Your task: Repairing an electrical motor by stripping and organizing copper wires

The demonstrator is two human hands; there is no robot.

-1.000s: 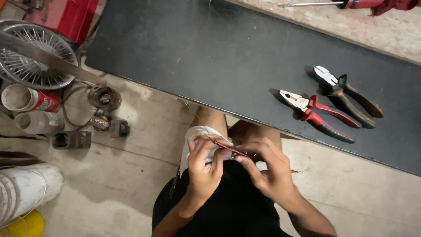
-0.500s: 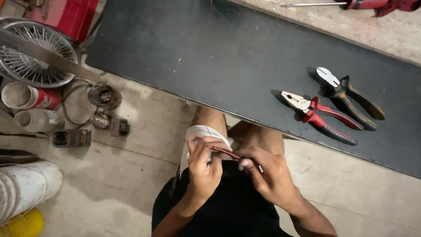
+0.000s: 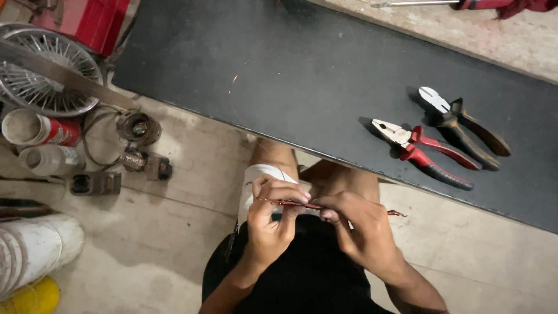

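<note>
Left hand (image 3: pixel 272 218) and right hand (image 3: pixel 359 227) pinching a thin reddish-brown rod (image 3: pixel 314 204) over the lap, below the near edge of the dark bench (image 3: pixel 290 75), red-handled pliers (image 3: pixel 419 152) and dark-handled cutters (image 3: pixel 459 125) near the bench's right end, wire-spoked wheel (image 3: pixel 43 72) on the floor (image 3: pixel 174 232) beyond its left end

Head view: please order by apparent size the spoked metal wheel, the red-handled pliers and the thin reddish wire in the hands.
1. Spoked metal wheel, partly cut off
2. Red-handled pliers
3. Thin reddish wire: similar length, far thinner, partly hidden by hands

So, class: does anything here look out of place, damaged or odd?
Little stands out. Both hands, left hand and right hand, pinch a thin reddish wire whose free end is kinked. The two pliers lie neatly on the dark mat.
</note>
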